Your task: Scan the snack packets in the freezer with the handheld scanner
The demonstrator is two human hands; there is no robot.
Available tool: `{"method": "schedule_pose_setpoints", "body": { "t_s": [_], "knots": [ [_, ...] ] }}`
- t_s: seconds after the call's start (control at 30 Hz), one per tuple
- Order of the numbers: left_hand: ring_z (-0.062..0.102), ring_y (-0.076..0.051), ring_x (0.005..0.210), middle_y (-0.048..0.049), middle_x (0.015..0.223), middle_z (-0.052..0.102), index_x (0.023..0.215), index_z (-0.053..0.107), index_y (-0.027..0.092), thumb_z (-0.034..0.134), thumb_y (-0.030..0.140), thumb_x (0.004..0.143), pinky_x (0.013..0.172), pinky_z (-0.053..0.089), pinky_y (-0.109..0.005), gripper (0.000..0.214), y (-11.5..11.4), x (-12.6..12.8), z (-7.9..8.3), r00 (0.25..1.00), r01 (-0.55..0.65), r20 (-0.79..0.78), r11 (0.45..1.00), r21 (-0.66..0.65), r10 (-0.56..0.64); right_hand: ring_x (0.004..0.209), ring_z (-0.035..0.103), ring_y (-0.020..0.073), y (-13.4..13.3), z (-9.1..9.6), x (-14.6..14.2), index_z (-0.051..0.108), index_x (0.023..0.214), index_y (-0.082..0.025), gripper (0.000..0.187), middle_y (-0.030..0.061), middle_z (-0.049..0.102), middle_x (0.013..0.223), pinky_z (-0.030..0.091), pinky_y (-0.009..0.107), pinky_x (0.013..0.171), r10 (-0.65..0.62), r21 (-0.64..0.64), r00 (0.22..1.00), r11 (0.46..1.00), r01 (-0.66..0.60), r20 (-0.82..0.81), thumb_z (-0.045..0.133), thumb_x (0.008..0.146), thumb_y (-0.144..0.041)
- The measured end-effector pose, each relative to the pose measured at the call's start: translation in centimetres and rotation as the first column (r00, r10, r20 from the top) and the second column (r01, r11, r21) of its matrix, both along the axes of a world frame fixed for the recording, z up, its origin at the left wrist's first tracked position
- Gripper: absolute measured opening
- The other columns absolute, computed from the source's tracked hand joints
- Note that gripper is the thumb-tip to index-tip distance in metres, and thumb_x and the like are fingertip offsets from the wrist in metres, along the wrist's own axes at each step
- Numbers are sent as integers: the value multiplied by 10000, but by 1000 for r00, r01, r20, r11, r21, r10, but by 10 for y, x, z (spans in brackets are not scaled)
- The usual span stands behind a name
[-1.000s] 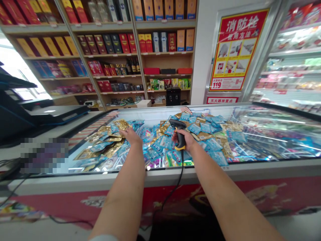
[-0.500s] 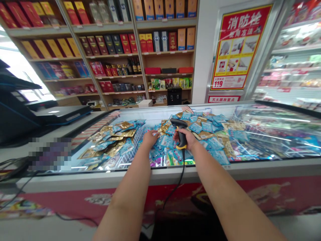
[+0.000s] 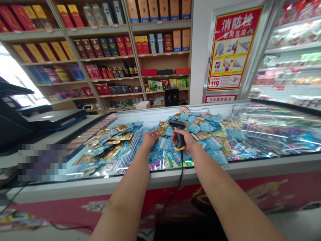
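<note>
My right hand (image 3: 184,139) is wrapped round the grip of a black and yellow barcode scanner (image 3: 179,137), whose head tilts to the left. A cord hangs from the base of its handle. My left hand (image 3: 150,139) has its fingers closed at the edge of a gold snack packet (image 3: 163,127), just left of the scanner's head; the fingertips are partly hidden. Beneath both hands, blue and gold packets (image 3: 207,127) are spread over the glass top of a chest freezer. Another pile of such packets (image 3: 110,142) lies to the left of my left hand.
A counter with a dark machine (image 3: 57,118) on it borders the freezer at the left. The scanner cord (image 3: 175,190) drapes over the freezer's front edge. Shelves of boxed bottles (image 3: 107,47) stand behind, with a red wall sign (image 3: 233,47) to their right.
The view has shifted slightly to the right. Both hands stay in nearly the same place over the packets, the right one still holding the scanner. The gold packet's printed side shows more clearly.
</note>
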State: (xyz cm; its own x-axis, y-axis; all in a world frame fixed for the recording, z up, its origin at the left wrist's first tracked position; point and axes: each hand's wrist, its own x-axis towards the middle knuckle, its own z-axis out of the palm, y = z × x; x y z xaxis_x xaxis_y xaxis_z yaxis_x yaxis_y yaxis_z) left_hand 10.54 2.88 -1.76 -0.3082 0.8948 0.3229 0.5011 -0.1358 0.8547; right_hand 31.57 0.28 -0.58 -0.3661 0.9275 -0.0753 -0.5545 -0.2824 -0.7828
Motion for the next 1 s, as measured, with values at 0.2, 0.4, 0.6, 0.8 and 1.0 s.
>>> {"method": "schedule_pose_setpoints", "body": {
  "t_s": [0.2,0.4,0.6,0.8,1.0],
  "knots": [
    [654,-274,871,-111,948,702,1042,659,153,769,337,611,803,476,-388,481,3,-14,-4,952,-305,35,952,1,305,524,617,131,1,-1,0,618,698,-154,148,32,655,577,509,232,547,4,5,1000,1000,-4,16,588,773,-278],
    [642,-259,779,-68,773,674,900,677,181,666,325,719,748,468,-367,232,2,-13,-6,979,-201,-23,980,-11,200,540,627,140,1,-2,3,612,697,-166,147,31,665,590,508,235,536,42,18,999,999,-43,28,605,753,-302],
    [611,-224,753,-52,806,653,932,607,189,601,293,778,744,461,-345,186,-3,-6,-2,978,-199,-50,977,78,203,536,631,144,-2,1,3,612,679,-154,167,48,670,591,508,234,530,44,28,998,999,-45,54,596,751,-303],
    [603,-230,813,-55,838,644,946,594,195,585,305,796,773,439,-341,187,-5,-6,-3,977,-176,-101,979,101,186,532,631,145,-5,3,2,629,699,-140,148,49,668,584,515,240,540,26,27,999,999,-27,29,572,759,-263],
    [596,-224,768,-48,810,636,963,604,198,570,332,806,741,434,-336,209,-3,-8,-7,977,-172,-114,981,85,181,525,630,140,-4,4,1,622,690,-140,145,44,663,573,524,240,547,21,-14,1000,1000,-21,20,572,764,-254]
  ]
}}
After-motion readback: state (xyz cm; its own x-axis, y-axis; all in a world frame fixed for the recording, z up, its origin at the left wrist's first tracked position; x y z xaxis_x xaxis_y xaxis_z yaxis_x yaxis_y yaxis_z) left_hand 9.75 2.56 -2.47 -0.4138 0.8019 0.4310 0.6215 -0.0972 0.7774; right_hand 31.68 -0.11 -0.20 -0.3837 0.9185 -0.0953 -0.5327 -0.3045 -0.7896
